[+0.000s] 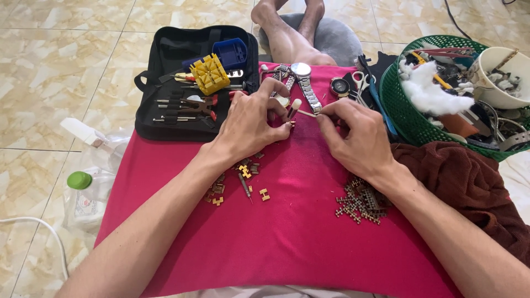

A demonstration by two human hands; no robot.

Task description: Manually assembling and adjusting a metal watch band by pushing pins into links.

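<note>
Left hand [251,124] has its grip pinched shut on a small gold watch link [291,123], right hand [356,138] grips a thin wooden stick [305,113] whose tip points right at that link, above the red cloth [298,232].

So the cloth [287,232] covers the worktop, and both hands meet near its far middle, left hand [251,124] just left of the right hand [356,138], a small stick [302,112] between them. Tool case [165,60] sits behind and left of the left hand, watch [305,83] straight behind both. Loose links [243,176] lie under the left wrist, a link pile [361,201] under the right. Basket [403,118] far right, bowl [497,88] in it. Bottle [83,193] on the floor, left.
</note>
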